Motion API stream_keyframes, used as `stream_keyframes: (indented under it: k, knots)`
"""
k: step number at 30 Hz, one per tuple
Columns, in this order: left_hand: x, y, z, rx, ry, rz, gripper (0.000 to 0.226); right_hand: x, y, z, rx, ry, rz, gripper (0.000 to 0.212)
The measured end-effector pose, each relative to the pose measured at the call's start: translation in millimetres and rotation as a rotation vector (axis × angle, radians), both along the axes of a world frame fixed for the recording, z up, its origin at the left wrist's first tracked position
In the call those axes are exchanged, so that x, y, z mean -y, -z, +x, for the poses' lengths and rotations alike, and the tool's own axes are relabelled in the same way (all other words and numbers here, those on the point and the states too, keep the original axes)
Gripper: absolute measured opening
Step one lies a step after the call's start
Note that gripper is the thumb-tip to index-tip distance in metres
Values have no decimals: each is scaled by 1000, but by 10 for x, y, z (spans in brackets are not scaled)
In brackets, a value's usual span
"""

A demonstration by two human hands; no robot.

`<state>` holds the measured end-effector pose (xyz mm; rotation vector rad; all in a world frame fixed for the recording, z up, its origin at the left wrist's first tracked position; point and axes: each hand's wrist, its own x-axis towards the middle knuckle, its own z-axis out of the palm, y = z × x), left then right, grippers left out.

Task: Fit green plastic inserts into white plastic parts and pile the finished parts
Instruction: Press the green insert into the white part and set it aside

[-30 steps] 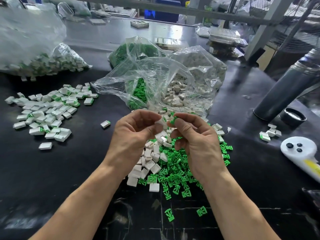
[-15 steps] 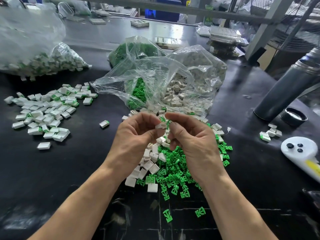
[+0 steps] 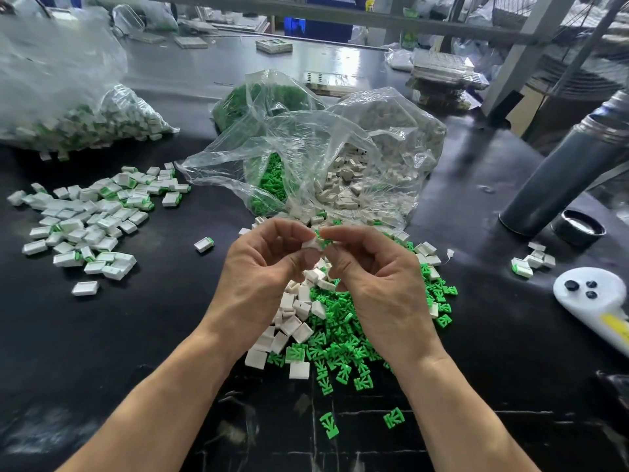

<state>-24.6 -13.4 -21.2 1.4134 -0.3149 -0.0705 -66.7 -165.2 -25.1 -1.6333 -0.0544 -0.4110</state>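
1. A second ago the left hand [image 3: 262, 277] pinched the small white rectangular plastic part [image 3: 310, 245] while the right hand [image 3: 377, 284] brought the green pronged plastic insert [image 3: 322, 238] up to it; now the insert sits partly in the part's mouth.
2. Both hands pinch the pair above the loose heap of white parts and green inserts [image 3: 326, 321] at the black bench's [image 3: 136, 335] near middle.
3. Seating looks unfinished; the pile of finished white-and-green parts [image 3: 92, 223] waits toward the left edge.

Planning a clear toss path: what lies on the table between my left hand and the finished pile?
One finished part lies alone between left hand and finished pile; otherwise bare black table, head view.
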Motion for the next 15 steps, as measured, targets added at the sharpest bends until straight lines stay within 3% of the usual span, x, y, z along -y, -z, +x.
stream_keyframes:
  k: [9, 15]
  knots:
    - [11, 21, 6, 7, -3, 23, 16, -4, -27, 34, -40, 21, 271, 13]
    - [-8, 35, 7, 5, 12, 33, 20, -22, -47, 24, -65, 21, 254, 11]
